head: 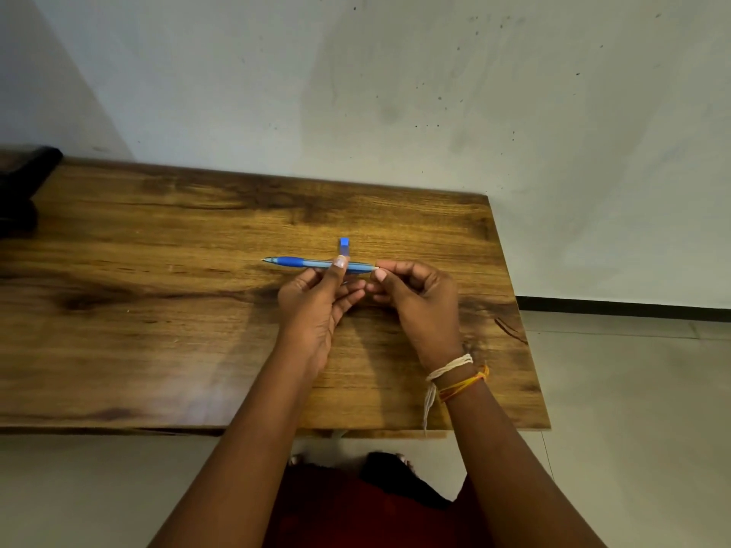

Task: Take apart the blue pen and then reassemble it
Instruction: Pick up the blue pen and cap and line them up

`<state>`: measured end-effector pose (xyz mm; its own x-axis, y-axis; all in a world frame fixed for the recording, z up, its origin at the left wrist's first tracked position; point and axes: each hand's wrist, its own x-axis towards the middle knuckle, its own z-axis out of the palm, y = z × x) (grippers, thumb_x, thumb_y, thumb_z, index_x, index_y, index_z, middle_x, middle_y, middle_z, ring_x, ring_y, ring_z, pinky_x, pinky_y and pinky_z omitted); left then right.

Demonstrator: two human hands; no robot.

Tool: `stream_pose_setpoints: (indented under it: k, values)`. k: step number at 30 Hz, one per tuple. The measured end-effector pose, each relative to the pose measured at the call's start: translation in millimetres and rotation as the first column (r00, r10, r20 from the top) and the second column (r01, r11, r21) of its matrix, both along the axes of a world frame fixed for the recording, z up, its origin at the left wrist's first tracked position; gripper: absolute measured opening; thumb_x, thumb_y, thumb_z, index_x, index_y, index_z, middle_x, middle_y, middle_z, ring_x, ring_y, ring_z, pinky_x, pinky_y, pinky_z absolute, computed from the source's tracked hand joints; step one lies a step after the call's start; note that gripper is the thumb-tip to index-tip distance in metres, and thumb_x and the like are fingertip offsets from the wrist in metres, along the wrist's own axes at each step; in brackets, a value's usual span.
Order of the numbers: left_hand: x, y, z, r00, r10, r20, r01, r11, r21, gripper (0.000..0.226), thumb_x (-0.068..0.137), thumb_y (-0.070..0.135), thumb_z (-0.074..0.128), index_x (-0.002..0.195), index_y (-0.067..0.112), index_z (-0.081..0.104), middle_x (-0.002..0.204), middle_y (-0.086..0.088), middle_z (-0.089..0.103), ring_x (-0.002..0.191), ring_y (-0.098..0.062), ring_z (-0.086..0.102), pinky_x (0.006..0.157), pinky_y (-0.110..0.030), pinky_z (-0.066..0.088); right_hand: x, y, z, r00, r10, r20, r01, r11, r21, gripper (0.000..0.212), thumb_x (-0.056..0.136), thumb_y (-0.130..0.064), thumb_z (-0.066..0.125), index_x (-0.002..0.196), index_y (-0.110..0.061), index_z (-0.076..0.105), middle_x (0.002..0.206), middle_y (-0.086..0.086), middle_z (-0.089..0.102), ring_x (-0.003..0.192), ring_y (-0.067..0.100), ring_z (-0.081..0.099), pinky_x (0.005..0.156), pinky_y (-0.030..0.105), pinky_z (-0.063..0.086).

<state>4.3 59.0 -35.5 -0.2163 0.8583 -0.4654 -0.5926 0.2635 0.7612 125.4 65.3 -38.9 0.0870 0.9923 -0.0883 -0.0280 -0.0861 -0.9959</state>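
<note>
The blue pen [294, 262] is held level above the wooden table [158, 310], its metal tip pointing left. My left hand [316, 298] grips the translucent barrel near its middle, thumb on top. My right hand [415, 298] pinches the pen's right end between thumb and forefinger, where a thin pale piece shows. A small blue cap piece [344, 246] lies on the table just behind the pen, partly hidden by my left thumb.
The table's right edge [514, 302] drops off to a tiled floor. A dark object [23, 183] sits at the table's far left corner. A pale wall stands directly behind the table.
</note>
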Motion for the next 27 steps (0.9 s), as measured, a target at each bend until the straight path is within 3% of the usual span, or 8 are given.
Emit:
stream_pose_setpoints:
  k: [5,9,10,12,15,19,23,27]
  values:
    - [-0.1,-0.5,-1.6,1.0,-0.008,-0.024,0.008,1.0,-0.005,0.011,0.087,0.012,0.064,0.093,0.003,0.065,0.081,-0.01,0.069,0.069,-0.012,0.07,0.07,-0.025,0.06,-4.0,-0.2,-1.0,0.999,-0.021,-0.029,0.02,1.0,-0.012,0.007,0.091,0.001,0.056,0.091,-0.004,0.062,0.081,0.012,0.07,0.07,0.013,0.072,0.064,0.023,0.058]
    - [-3.5,0.0,0.1,0.998,-0.001,0.055,0.002,1.0,-0.012,0.008,0.089,0.011,0.061,0.093,0.005,0.065,0.086,-0.011,0.072,0.073,-0.016,0.072,0.075,-0.028,0.06,-0.1,0.9,4.8,0.991,-0.039,-0.131,0.034,0.999,-0.035,0.008,0.096,-0.003,0.047,0.094,-0.007,0.054,0.086,0.018,0.07,0.071,0.019,0.072,0.065,0.027,0.059]
    - [-4.0,-0.4,0.4,0.998,-0.012,0.062,0.012,1.0,-0.011,0.008,0.089,0.011,0.061,0.092,0.006,0.065,0.087,-0.011,0.072,0.073,-0.016,0.072,0.075,-0.028,0.06,5.3,1.9,4.9,0.995,-0.072,-0.067,0.072,0.997,-0.004,0.007,0.095,-0.005,0.05,0.095,-0.008,0.055,0.086,0.017,0.07,0.071,0.021,0.072,0.064,0.028,0.059]
    - [-4.3,-1.1,0.5,0.997,-0.034,0.069,0.035,0.999,-0.012,0.007,0.088,0.011,0.062,0.091,0.005,0.065,0.085,-0.012,0.071,0.073,-0.018,0.072,0.074,-0.028,0.06,22.9,5.6,1.9,0.942,-0.237,0.236,0.204,0.967,0.155,0.005,0.091,-0.011,0.06,0.093,-0.013,0.063,0.085,0.009,0.071,0.073,0.02,0.07,0.064,0.026,0.057]
    - [-4.8,-0.4,0.8,0.997,-0.038,0.07,0.04,0.999,-0.025,0.008,0.087,0.012,0.064,0.091,0.004,0.065,0.081,-0.011,0.071,0.071,-0.017,0.072,0.073,-0.028,0.06,51.7,7.6,-3.0,0.685,-0.433,0.586,0.32,0.901,0.293,0.01,0.085,-0.022,0.067,0.093,-0.017,0.072,0.087,0.0,0.072,0.076,0.01,0.064,0.064,0.012,0.045]
    - [-3.2,2.4,-0.1,0.998,-0.029,0.064,0.031,0.999,-0.038,0.01,0.086,0.012,0.065,0.092,0.004,0.065,0.078,-0.01,0.071,0.07,-0.017,0.072,0.07,-0.027,0.06,65.6,8.4,-11.4,0.609,-0.387,0.692,0.365,0.912,0.188,0.012,0.083,-0.021,0.069,0.091,-0.014,0.074,0.087,0.003,0.071,0.077,0.012,0.06,0.06,0.01,0.034]
    - [-3.0,3.6,-1.1,0.997,-0.023,0.072,0.026,0.999,-0.046,0.011,0.085,0.012,0.066,0.091,0.003,0.065,0.077,-0.011,0.071,0.068,-0.017,0.072,0.07,-0.028,0.061,64.5,9.1,-8.1,0.6,-0.352,0.719,0.383,0.915,0.129,0.012,0.085,-0.022,0.066,0.09,-0.015,0.074,0.073,-0.005,0.061,0.068,0.008,0.054,0.054,0.011,0.032]
    - [-3.4,3.8,-1.0,0.997,-0.024,0.07,0.027,0.999,-0.041,0.008,0.086,0.011,0.066,0.09,0.005,0.064,0.074,-0.009,0.073,0.07,-0.018,0.072,0.069,-0.028,0.061,62.5,9.4,-9.5,0.614,-0.348,0.709,0.378,0.918,0.124,0.014,0.085,-0.017,0.062,0.093,-0.016,0.074,0.077,-0.005,0.065,0.073,0.01,0.058,0.056,0.013,0.035]
